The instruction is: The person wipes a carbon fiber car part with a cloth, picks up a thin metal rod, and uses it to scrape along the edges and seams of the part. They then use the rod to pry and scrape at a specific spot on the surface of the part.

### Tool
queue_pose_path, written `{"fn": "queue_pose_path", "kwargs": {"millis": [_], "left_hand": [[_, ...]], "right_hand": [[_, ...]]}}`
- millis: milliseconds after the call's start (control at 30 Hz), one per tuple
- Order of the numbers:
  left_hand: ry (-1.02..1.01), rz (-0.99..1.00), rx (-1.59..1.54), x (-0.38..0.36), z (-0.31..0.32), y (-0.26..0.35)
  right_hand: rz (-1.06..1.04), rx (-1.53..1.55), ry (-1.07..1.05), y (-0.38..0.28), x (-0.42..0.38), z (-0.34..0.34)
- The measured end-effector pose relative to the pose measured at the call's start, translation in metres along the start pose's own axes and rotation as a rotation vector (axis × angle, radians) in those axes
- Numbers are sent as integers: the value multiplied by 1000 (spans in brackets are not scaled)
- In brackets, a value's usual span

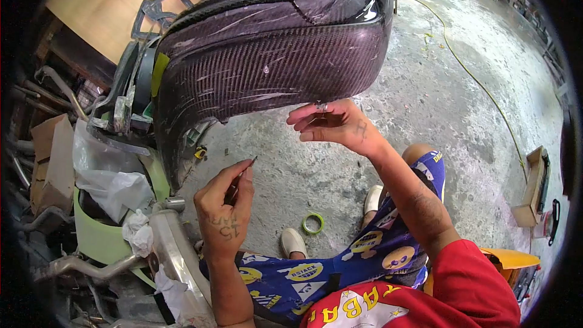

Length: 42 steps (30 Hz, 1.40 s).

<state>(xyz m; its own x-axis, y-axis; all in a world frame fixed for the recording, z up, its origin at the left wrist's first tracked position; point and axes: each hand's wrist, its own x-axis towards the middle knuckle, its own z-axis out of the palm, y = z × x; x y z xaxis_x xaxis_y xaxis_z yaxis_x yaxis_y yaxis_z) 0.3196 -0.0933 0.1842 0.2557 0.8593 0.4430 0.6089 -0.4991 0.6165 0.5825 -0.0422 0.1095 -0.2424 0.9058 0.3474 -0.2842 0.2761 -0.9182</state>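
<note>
A glossy black carbon-fibre car panel, apparently a bumper, fills the upper middle, with pale scuffs and a ragged upper edge. Just below its lower edge is my right hand, fingers loosely bent and thumb apart, holding nothing visible; a ring is on one finger. My left hand is lower and to the left, away from the panel. Its thumb and forefinger pinch a small dark sliver, of which only the tip shows. Yellow-green tape sticks to the panel's left side.
A roll of green tape lies on the concrete floor by my shoes. Metal exhaust parts, plastic sheeting and a cardboard box crowd the left. A yellow hose crosses the right; a wooden tray sits beyond.
</note>
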Motion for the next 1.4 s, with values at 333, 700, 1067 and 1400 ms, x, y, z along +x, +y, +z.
{"fn": "queue_pose_path", "kwargs": {"millis": [333,700,1067,1400], "left_hand": [[-85,-38,-128,7,16,-24],[78,-67,-443,24,17,-52],[141,-93,-610,19,2,-76],[-18,-113,-549,5,-24,-89]], "right_hand": [[-26,76,186,-4,-9,-9],[53,-84,126,9,2,6],[114,-183,28,23,30,70],[45,177,40,60,50,127]]}}
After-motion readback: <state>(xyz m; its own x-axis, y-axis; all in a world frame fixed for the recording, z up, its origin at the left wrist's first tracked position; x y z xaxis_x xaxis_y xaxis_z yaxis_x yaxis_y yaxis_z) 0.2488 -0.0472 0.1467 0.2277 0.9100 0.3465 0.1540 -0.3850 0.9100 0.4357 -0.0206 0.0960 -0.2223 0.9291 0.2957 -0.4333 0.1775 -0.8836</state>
